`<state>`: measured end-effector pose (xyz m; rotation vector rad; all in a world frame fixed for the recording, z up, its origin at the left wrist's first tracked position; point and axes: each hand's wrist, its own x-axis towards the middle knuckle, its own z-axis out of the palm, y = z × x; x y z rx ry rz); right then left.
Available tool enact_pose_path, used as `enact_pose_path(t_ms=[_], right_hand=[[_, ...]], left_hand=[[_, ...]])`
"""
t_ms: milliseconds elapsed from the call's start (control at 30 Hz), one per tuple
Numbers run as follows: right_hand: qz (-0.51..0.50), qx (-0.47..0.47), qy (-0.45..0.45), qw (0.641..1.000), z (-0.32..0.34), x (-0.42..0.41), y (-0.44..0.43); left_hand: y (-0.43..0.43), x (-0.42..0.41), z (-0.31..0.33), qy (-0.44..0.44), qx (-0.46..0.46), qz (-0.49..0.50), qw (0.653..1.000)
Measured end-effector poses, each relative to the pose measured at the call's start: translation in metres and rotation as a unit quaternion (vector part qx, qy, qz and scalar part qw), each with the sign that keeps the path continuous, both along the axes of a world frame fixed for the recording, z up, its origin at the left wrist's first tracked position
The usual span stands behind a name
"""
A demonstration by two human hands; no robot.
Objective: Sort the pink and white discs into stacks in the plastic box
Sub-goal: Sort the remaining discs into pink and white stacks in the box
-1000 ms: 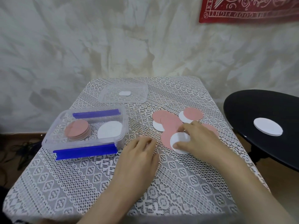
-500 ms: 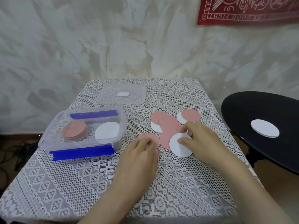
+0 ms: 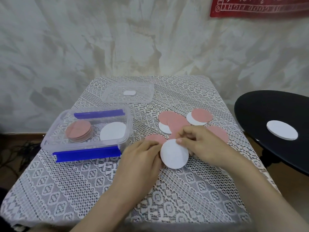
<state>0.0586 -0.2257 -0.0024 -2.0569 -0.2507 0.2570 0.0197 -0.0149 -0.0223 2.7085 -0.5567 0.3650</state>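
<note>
Here we go, mid-pick. Our right grip has a white disc pinched by its far edge between thumb and forefinger. The disc looks raised off the lace-covered surface, just in front of the loose pile of pink and white discs.

Our left grip lies flat and released, fingers straight. Its fingertips rest on a lone pink disc and sit right against the white disc's left rim. We can't see it grasping anything.

Over to the left, the plastic box stands open with 2 stacks inside. The pink stack is in the left half and the white stack in the right, side by side and not touching. The lid lies behind it.

So we read this step as sending this white disc to the white stack. The next move calls for a lift clear of the surface and a carry left over the box's near wall. Then we set it down flat and centred on the white stack, well off the pink.

After that, the pink disc under our left fingertips looks like the natural follow-up, and several discs are left in the pile.
</note>
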Motion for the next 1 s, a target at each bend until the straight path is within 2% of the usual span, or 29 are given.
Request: enact_pose_path(t_ms=[333, 533, 600, 667, 733, 800, 1000], right_hand=[[-0.007, 0.011, -0.030, 0.999, -0.008, -0.009, 0.036], [0.017, -0.029, -0.047, 0.998, -0.008, -0.009, 0.045], [0.000, -0.071, -0.086, 0.994, -0.007, -0.007, 0.047], [-0.013, -0.179, -0.128, 0.975, -0.003, -0.003, 0.051], [-0.005, -0.290, -0.134, 0.948, -0.001, 0.000, 0.056], [-0.004, -0.327, -0.115, 0.938, 0.000, 0.003, 0.059], [-0.049, -0.212, -0.116, 0.969, 0.000, 0.005, 0.058]], left_hand=[[0.022, -0.019, 0.011, 0.092, -0.139, 0.034, 0.985], [0.032, -0.020, 0.011, 0.111, -0.119, 0.051, 0.985], [0.036, -0.021, 0.012, 0.124, -0.131, 0.060, 0.982], [0.040, -0.022, 0.011, 0.133, -0.137, 0.063, 0.980], [0.043, -0.023, 0.011, 0.139, -0.136, 0.067, 0.979], [0.046, -0.024, 0.010, 0.147, -0.141, 0.068, 0.977], [0.055, -0.024, 0.011, 0.164, -0.164, 0.075, 0.970]])
